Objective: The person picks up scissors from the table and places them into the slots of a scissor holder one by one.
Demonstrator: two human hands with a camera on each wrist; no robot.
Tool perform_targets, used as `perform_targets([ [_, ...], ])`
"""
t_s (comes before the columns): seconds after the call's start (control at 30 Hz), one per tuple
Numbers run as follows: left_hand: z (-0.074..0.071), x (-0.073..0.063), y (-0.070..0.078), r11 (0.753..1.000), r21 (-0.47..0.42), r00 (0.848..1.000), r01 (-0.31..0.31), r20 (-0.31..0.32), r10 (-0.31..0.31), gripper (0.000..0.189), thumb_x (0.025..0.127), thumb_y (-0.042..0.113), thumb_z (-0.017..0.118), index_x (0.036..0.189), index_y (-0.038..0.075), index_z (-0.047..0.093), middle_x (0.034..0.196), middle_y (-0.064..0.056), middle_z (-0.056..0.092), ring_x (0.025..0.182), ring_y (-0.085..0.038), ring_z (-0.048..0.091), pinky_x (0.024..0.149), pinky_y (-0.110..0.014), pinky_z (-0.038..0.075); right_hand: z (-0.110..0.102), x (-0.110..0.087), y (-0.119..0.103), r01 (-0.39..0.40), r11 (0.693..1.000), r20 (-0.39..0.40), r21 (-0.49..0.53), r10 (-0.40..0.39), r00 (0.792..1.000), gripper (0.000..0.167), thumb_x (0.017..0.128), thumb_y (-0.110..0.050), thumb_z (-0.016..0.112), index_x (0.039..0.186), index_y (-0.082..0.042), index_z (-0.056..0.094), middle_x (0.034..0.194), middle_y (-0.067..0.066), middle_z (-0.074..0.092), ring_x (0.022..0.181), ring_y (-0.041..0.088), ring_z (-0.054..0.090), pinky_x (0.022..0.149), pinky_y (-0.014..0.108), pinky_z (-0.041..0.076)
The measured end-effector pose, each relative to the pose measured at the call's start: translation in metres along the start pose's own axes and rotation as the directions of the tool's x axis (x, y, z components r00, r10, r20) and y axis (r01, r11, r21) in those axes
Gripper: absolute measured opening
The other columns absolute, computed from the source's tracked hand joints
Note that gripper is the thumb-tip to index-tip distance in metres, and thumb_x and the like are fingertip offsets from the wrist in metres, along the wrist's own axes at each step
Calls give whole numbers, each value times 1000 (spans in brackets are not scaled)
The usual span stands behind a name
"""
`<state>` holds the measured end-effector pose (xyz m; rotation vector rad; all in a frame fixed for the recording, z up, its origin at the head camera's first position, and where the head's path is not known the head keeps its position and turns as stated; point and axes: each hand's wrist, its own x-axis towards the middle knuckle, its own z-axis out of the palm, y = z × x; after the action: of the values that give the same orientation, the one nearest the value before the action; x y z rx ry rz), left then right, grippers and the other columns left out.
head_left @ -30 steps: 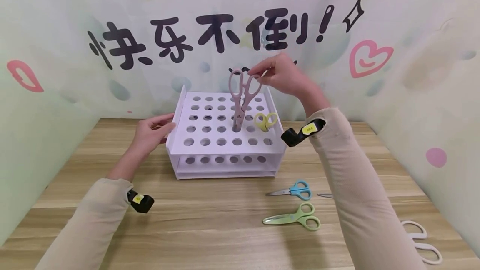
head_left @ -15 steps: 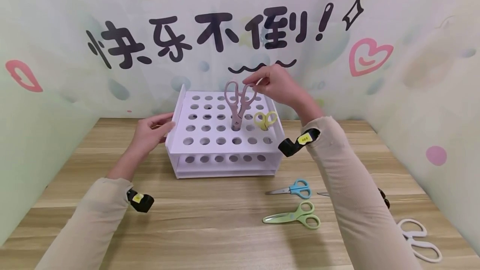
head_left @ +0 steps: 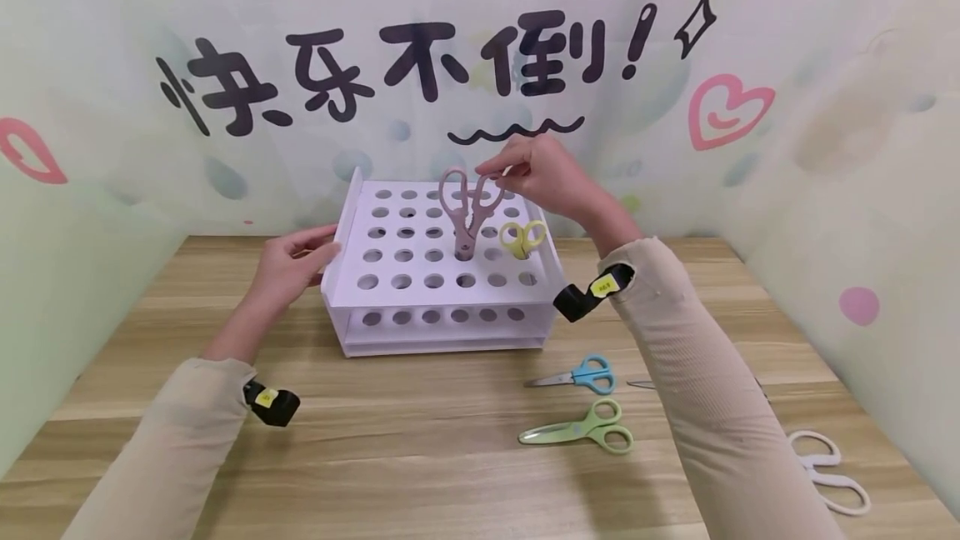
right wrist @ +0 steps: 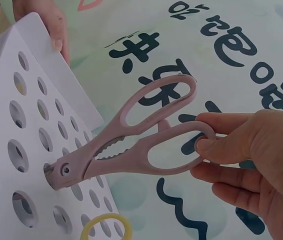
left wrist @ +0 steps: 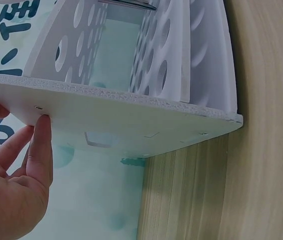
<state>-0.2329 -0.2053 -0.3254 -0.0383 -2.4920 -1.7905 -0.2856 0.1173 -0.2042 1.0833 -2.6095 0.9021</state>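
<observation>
Pink kitchen scissors point(head_left: 467, 219) stand blades down in a hole of the white rack point(head_left: 487, 294), their handles upright above the top board. My right hand point(head_left: 551, 177) pinches the right handle loop between thumb and fingers, plainly seen in the right wrist view, where the pivot sits right at the hole. The blades are mostly hidden below the board. On the rack's left side panel, my left hand point(head_left: 294, 267) rests with its fingertips against the outer face. Small yellow scissors point(head_left: 521, 238) stand in a hole to the right of the pink ones.
Blue-handled scissors point(head_left: 592, 375) and green scissors point(head_left: 577, 427) lie on the wooden table point(head_left: 390, 440) in front of the rack. White-handled scissors point(head_left: 832, 473) lie at the far right, partly behind the right sleeve point(head_left: 697, 373). A printed cloth backdrop point(head_left: 300, 173) hangs behind.
The right hand has lowered the pink scissors deeper into the hole, so less blade shows above the board. The left hand has stayed at the rack's side; the head view has shifted slightly.
</observation>
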Motion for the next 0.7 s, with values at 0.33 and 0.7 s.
perform_targets([
  [0.33,0,0,1,1000,0,1000,2,0,-2,54,89,33,59,135,7,46,108,-5,50,88,-8,51,70,-18,52,-4,2,5,28,998,51,54,-30,998,25,82,6,63,106,-1,69,101,9,67,86,17,62,76,26,52],
  [0.7,1,-1,2,1000,17,1000,-8,-2,8,53,90,33,58,135,7,46,109,-8,50,88,-9,51,70,-18,52,-15,-2,0,-119,992,111,33,115,987,32,84,-1,64,115,-6,64,97,9,64,83,20,62,74,30,52],
])
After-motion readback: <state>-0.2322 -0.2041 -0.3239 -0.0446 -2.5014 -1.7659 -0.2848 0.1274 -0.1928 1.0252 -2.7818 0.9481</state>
